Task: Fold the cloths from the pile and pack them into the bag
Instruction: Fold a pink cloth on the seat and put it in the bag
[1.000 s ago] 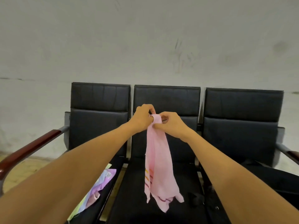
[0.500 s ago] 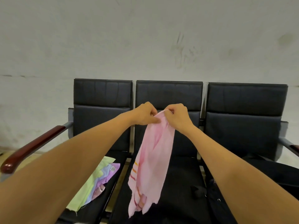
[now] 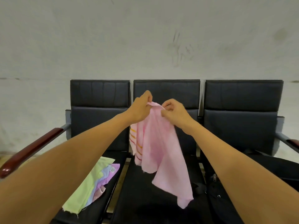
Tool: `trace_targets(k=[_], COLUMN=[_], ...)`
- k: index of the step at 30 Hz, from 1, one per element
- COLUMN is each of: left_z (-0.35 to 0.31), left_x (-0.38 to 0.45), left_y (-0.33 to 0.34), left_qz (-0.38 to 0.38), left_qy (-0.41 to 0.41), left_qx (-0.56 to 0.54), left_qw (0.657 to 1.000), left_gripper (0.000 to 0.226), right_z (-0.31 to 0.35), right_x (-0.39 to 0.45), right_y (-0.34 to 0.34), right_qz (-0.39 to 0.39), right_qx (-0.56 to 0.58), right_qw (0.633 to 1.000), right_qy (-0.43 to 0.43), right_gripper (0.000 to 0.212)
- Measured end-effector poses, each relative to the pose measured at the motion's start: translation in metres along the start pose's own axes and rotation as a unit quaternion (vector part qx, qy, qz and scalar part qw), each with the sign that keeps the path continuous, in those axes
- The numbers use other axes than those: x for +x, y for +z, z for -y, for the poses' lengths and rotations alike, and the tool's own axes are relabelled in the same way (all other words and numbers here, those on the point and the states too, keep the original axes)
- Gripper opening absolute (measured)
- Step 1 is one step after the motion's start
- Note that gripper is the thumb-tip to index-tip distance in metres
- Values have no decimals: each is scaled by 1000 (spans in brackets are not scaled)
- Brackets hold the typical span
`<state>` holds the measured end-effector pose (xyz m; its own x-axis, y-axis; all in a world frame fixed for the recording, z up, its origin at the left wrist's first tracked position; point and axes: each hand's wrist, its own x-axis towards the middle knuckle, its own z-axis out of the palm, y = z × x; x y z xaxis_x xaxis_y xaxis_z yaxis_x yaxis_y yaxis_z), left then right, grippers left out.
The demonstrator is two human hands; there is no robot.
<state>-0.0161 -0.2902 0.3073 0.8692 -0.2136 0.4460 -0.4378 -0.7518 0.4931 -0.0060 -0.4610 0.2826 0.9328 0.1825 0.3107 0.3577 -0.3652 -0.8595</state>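
Midair, a pink cloth (image 3: pixel 159 147) with orange and red stripes along one edge hangs over the middle seat (image 3: pixel 145 191) of a row of three black chairs, pinched at its top edge by both hands. The left hand (image 3: pixel 140 110) grips the left part of that edge, and the right hand (image 3: pixel 175 113) grips just beside it, fingers closed on the fabric. The cloth droops unevenly, its lower right corner hanging lowest. On the near left seat lies the pile (image 3: pixel 93 181) of green, blue and purple cloths, well apart from the pink one. A black bag (image 3: pixel 229 196) appears to sit on the right seat. With both grips so close together, the cloth may well twist or bunch, spoiling a square fold; a slack pinch could let it drop onto the seat.
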Motion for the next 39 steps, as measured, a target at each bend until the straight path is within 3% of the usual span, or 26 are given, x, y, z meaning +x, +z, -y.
trace_targets(k=[2, 5, 8, 11, 14, 17, 20, 24, 26, 28, 31, 33, 39], left_z=[-13, -16, -9, 5, 20, 31, 22, 3, 4, 9, 22, 30, 31], left_x=[5, 9, 10, 6, -1, -1, 2, 8, 8, 4, -3, -7, -13], left_y=[4, 13, 14, 8, 2, 1, 0, 4, 5, 0, -9, -11, -5], left_qz=[26, 30, 14, 83, 175, 118, 33, 30, 13, 11, 118, 150, 8], left_qy=[48, 66, 34, -18, -37, -66, -35, 17, 8, -14, -53, -69, -78], left_qx=[0, 2, -16, -27, 62, 79, 33, 28, 16, -8, 7, 16, -26], left_qw=[998, 997, 999, 996, 982, 988, 998, 999, 1000, 1000, 992, 986, 997], left_gripper=[11, 14, 11, 11, 5, 19, 25, 22, 12, 18, 27, 26, 9], right_z=[2, -1, -3, -6, -6, -6, -3, 3, 2, 1, -3, -7, -23], right_x=[-1, 1, 3, 6, 11, 13, 10, 5, 4, 3, 3, 5, 6], right_y=[7, 13, 5, -5, -9, -9, -4, 12, 14, 11, 7, 6, 13], right_qz=[62, 34, -9, -63, -84, -61, 1, 68, 58, 44, 4, -24, -33], right_qx=[-2, 2, -18, -31, -7, -31, -53, -5, 2, 0, 8, -3, -137], right_qw=[998, 999, 1000, 998, 996, 996, 998, 997, 998, 999, 1000, 1000, 990], right_qy=[-7, -8, -8, 4, 35, 59, 41, 32, 28, 15, 0, -2, 21], right_gripper=[26, 13, 18, 25, 26, 22, 15, 19, 19, 17, 23, 23, 19])
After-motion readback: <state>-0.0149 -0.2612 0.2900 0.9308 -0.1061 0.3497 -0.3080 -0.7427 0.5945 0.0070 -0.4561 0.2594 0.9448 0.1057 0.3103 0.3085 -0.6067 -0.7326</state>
